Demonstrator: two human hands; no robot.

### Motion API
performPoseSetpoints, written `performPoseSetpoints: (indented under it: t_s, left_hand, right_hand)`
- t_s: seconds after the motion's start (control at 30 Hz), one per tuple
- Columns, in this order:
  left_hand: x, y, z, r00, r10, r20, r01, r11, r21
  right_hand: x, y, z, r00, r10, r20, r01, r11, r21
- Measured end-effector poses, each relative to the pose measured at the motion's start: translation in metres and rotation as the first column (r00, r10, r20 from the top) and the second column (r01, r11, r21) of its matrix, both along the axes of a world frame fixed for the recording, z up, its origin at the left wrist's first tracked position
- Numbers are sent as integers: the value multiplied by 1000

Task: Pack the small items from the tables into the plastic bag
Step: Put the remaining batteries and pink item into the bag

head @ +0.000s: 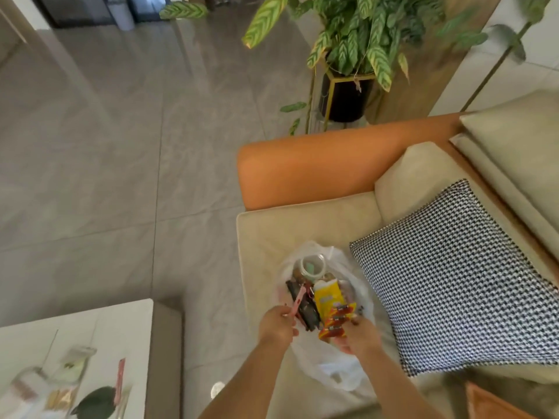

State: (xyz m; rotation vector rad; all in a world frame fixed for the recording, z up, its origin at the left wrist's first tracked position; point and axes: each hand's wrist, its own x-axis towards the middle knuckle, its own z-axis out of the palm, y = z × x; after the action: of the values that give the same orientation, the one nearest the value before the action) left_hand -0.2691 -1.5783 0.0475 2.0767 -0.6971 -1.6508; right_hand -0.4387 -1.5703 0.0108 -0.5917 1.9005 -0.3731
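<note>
Both hands work at the mouth of the plastic bag [329, 370], which lies on the sofa seat [266, 237]. The left hand [276, 325] has its grip pinched narrow on a thin pink stick [298, 300]; the right hand [360, 334] holds a flat red and yellow packet [337, 322] at its near edge. The bag is thin, limp and probably slippery, so I judge it best taken by the rim, not the sagging middle. Just beyond the grip sit a yellow pack [326, 297], a dark item [302, 313] and a clear jar [313, 264], likely the heaviest and most fragile piece. The soft cushion gives no firm support. Well left of the grip, the white bench [133, 322] carries more blurred items; farther off are the checked pillow [447, 276], tiled floor [121, 146] and potted plant [360, 40].
</note>
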Motion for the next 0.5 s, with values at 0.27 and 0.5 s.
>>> performPoseSetpoints:
  t_s: [0.27, 0.5]
  left_hand:
    - [-20, -18, -15, 985, -170, 18, 170, 985, 19]
    - [10, -3, -3, 966, -247, 74, 247, 969, 8]
  right_hand:
    - [-7, -17, -11, 999, 46, 2, -46, 999, 25]
    - [19, -14, -5, 964, 243, -109, -241, 970, 33]
